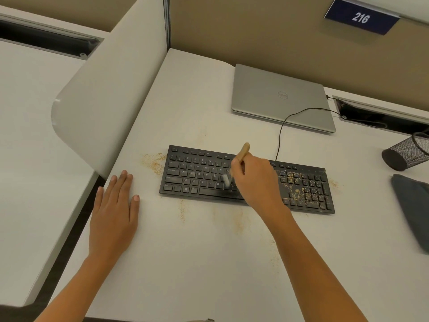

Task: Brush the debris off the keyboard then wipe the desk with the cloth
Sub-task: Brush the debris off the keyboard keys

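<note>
As right hand (256, 181) grips brush (243, 152), keyboard (197, 176) beneath

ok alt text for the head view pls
The right hand grips a wooden-handled brush over the middle of a black keyboard, whose right-side keys hold crumbs. The left hand rests flat on the white desk; a closed laptop lies behind, a dark cloth at the right edge.

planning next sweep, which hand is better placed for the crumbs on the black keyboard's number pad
Right: the right hand grips the wooden brush on the keyboard beside the tan crumbs; the left hand rests on the white desk.
</note>
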Demonstrator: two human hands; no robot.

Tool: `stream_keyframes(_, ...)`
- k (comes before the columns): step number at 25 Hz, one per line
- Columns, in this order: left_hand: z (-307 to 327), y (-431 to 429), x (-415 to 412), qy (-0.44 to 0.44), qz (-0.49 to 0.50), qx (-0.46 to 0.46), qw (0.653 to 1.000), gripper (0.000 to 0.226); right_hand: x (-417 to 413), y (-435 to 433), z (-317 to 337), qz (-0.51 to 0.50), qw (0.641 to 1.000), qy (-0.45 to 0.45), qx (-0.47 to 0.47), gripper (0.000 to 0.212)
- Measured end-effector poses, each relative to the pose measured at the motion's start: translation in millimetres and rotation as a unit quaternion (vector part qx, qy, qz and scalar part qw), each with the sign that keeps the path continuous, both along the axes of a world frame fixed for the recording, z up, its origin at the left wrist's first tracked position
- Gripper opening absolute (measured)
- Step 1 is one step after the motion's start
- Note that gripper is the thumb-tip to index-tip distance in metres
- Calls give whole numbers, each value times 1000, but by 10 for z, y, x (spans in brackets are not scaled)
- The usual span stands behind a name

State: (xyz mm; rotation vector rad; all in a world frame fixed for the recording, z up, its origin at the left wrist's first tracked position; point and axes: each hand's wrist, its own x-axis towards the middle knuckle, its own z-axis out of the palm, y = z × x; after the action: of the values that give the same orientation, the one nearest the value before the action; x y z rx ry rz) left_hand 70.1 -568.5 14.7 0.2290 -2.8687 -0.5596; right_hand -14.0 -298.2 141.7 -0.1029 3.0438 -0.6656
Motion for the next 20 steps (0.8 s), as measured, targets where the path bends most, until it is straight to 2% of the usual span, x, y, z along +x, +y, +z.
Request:
stream_keyframes(2,9,16,-8,0,0,-2,1000,61,-7,32,-33,-34,999,-22,-22,34)
stream_keyframes(6,12,-8,3,-1,2,-5,1000,61,-5,4,-75,-94,987,21,-127,34)
stream_keyframes(11,10,4,-1,-2,0,-1,1000,61,68,-57,-72,-29,997,-56,-39,34)
stream_keyframes(12,12,10,-3,-1,1,0,1000,61,64,-35,-71,-36,997,-53,-42,34)
stream_keyframes(15,15,4,-3,1,1,-2,1000,61,110,-53,-46,-55,995,27,-77,39)
stream_keyframes(20,10,7,-3,1,0,-3,1000,61,130,-67,-3,9,1000,-4,1,34)
